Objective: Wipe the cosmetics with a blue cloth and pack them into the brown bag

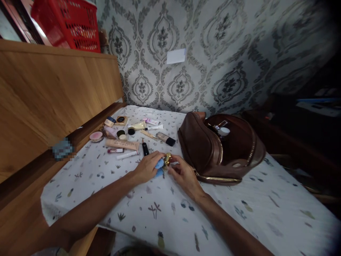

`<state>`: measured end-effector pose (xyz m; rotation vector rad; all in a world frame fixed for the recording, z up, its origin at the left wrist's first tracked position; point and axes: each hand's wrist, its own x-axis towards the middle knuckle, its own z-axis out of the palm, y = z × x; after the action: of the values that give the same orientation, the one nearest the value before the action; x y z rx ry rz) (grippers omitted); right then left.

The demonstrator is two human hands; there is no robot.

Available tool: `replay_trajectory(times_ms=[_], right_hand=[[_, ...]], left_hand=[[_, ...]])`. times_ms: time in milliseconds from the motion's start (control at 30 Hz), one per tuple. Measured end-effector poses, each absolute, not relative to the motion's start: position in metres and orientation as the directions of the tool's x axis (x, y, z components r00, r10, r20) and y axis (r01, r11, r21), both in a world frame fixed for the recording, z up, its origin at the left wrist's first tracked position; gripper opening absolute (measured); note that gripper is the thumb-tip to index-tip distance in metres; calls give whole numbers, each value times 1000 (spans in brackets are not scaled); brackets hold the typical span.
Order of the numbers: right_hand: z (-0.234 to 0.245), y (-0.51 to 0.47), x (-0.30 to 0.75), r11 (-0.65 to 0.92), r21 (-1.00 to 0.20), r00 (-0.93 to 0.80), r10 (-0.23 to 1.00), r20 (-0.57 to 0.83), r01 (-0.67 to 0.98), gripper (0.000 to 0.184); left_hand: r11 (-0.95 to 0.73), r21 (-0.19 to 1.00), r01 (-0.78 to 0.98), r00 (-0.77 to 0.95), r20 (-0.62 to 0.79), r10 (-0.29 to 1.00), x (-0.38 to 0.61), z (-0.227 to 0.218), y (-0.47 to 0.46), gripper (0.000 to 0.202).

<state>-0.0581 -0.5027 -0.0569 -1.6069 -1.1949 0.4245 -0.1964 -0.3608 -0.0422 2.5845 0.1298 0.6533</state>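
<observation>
Over the middle of the table my left hand is closed on a blue cloth. The cloth presses against a small shiny gold container, perhaps a cosmetic tube or bottle. Fingers of my right hand pinch the same gold piece from the other side; its lower part is hidden. Just right of my hands stands a brown leather bag, unzipped, with a white-lidded jar inside. Beyond my left hand lie a black-handled brush and a beige squeeze tube.
More cosmetics lie at the back left, among them a pink compact, a foundation bottle and a gold compact. A wooden panel borders the left side, with a red basket on top. A patterned cloth covers the table.
</observation>
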Motion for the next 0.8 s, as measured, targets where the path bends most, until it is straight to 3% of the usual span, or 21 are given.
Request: replay_trajectory(times_ms=[533, 800], right_hand=[[-61, -507, -55, 24, -864, 457, 841, 289, 503, 45], [-47, -479, -53, 11, -817, 593, 683, 427, 576, 30]], left_hand=[[-827, 562, -33, 865, 430, 258, -202, -47, -354, 72], [-791, 609, -66, 787, 519, 334, -203, -39, -352, 72]])
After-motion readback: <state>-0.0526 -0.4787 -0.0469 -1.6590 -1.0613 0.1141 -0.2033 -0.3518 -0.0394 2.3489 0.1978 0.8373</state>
